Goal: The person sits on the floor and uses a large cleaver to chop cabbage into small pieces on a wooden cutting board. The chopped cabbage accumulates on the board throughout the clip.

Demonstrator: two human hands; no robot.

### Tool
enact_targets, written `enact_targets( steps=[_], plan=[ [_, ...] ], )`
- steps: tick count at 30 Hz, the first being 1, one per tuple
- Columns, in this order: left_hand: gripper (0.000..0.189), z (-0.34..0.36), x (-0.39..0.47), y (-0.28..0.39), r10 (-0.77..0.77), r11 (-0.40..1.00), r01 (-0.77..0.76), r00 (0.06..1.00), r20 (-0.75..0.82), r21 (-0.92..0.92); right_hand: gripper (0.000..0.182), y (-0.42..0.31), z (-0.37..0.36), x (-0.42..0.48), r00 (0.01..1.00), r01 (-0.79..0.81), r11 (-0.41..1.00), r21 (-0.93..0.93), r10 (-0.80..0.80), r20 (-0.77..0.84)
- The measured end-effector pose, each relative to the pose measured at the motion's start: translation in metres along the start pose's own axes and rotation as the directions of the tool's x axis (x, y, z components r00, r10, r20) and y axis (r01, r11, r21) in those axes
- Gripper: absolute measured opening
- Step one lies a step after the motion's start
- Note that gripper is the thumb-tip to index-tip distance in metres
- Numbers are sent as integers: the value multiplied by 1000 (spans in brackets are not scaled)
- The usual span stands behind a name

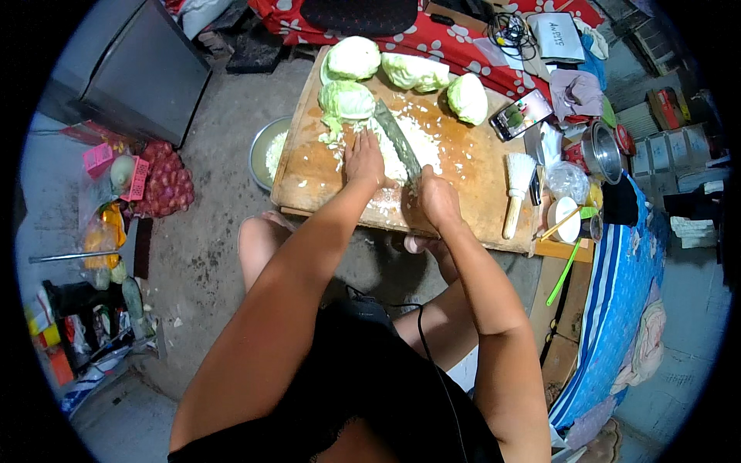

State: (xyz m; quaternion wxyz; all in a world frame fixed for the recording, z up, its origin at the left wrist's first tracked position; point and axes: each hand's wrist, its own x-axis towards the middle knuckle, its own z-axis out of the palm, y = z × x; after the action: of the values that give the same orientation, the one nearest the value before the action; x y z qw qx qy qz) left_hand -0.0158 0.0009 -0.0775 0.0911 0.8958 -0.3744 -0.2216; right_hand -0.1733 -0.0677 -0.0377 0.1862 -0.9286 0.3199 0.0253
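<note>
A wide kitchen knife [398, 142] lies slantwise over a pile of chopped cabbage [425, 142] on the wooden cutting board [486, 179]. My right hand [439, 197] is closed around its handle at the near end. Bits of cabbage stick to the blade. To the left of the knife, my left hand [366, 161] rests palm down with its fingers stretched out, touching the left side of the chopped pile. Just beyond its fingertips sits a cut cabbage piece [347, 101]. Along the board's far side are another cabbage piece [354, 58], a cabbage wedge [415, 72] and a smaller cabbage piece [468, 98].
Below the board's left edge stands a metal basin [260, 165] holding chopped cabbage. A smartphone [521, 114] with a lit screen and a white-bristled brush [517, 191] lie on the board's right side. Beyond it are a metal pot [602, 151] and a white bowl [563, 220].
</note>
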Motion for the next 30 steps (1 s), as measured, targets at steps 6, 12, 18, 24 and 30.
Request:
enact_targets(
  steps=[6, 12, 18, 24, 30],
  plan=[
    [132, 4, 4, 0, -20, 1000, 20, 1000, 9, 0, 14, -8, -39, -44, 994, 36, 999, -31, -39, -107],
    [135, 0, 2, 4, -31, 999, 30, 998, 48, 25, 14, -12, -42, -55, 998, 48, 997, -61, -50, -43],
    [134, 4, 3, 2, -34, 999, 33, 999, 34, 28, 15, -19, -17, -23, 992, 112, 982, -154, -120, -42],
    [135, 4, 0, 1, -8, 1000, 8, 1000, 15, 15, 17, -18, 1, -2, 998, 55, 990, -128, -60, -32],
    [138, 2, -1, 0, 2, 1000, -3, 1000, 22, 9, 14, -5, -22, -23, 997, 35, 999, -22, -37, -64]
  ],
)
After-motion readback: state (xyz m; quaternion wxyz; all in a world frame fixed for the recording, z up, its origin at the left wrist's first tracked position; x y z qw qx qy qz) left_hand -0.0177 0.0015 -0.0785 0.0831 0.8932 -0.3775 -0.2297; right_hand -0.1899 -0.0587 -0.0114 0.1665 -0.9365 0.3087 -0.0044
